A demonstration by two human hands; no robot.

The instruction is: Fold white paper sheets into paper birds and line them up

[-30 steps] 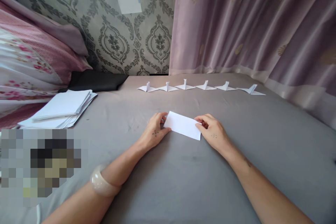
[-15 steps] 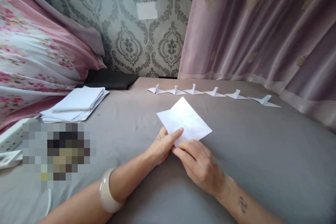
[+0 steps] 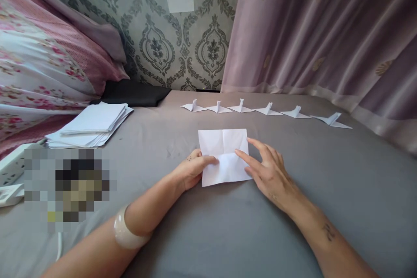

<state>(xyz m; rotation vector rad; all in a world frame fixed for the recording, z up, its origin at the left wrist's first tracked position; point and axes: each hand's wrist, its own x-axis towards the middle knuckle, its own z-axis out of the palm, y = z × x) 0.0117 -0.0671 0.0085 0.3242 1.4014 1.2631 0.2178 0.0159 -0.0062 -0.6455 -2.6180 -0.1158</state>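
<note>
A square sheet of white paper (image 3: 224, 165) with crossing creases is held up above the grey cloth surface. My left hand (image 3: 195, 167) grips its left edge, thumb on the front face and the other fingers mostly hidden behind. At the right edge is my right hand (image 3: 269, 169), its fingers spread. Its index fingertip lies against the front of the sheet, and the thumb is by the lower right edge. Beyond the sheet stands a row of several folded paper cranes (image 3: 241, 106).
On the left lie a stack of white paper (image 3: 94, 119) and a black folded item (image 3: 137, 93). A white power strip (image 3: 13, 167) and a blurred-out patch are nearer. Pink curtains (image 3: 293, 30) hang at the right, and a floral cloth (image 3: 42, 65) at the left.
The paper has turned from a diamond to a square-on position, its creases now showing. My right hand has moved from the bottom corner to the right edge, fingers spread.
</note>
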